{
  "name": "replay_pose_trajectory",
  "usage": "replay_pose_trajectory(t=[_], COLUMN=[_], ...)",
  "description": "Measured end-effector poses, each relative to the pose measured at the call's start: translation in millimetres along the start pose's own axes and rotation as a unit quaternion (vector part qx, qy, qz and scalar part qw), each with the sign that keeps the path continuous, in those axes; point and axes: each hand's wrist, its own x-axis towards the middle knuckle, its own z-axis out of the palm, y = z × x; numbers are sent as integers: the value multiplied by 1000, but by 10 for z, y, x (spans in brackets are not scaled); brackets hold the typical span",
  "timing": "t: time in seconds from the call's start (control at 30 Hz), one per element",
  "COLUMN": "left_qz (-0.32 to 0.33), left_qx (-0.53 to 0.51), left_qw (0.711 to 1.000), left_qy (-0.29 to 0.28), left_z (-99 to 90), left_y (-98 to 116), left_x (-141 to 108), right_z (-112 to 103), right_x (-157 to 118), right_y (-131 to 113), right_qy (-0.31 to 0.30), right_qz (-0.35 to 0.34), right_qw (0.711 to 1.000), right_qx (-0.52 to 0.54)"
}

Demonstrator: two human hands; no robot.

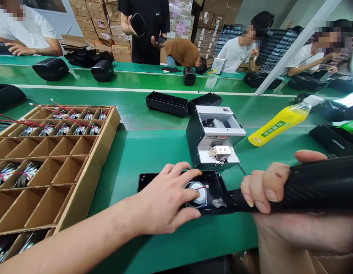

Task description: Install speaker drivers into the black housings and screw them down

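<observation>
A black plastic housing (145,180) lies on the green bench at the centre. Inside it sits a round speaker (201,193) with a red wire and a small white connector. My left hand (176,196) reaches over the housing with fingers spread, a fingertip touching the speaker. At the right, my right hand (269,190) is wrapped round a black power tool (321,182), whose narrow front end reaches the housing's right part. A small clear piece (219,203) lies near that end. The tool's tip is hidden.
A cardboard divider box (104,163) with wired speakers stands left. Behind the housing is a silver and black machine (219,137); a yellow bottle (282,121) lies beside it. Black housings (166,103) rest farther back. Several people are across the bench.
</observation>
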Motion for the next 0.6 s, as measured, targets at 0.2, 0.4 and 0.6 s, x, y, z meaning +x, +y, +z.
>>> replay_pose_trajectory(t=[0.2,0.4,0.6], left_qz=[-13,-35,-43], left_qx=[-31,-28,-27], left_qw=[999,999,998], left_qy=[-2,-15,-26], left_z=[41,35,27], left_y=[-14,29,34], left_x=[-92,-63,-52], right_z=[143,159,158], right_x=[0,-63,-60], right_y=[21,64,88], right_qy=[-42,19,10], right_qz=[-19,-3,-5], right_qw=[998,999,999], right_qx=[-39,-39,-43])
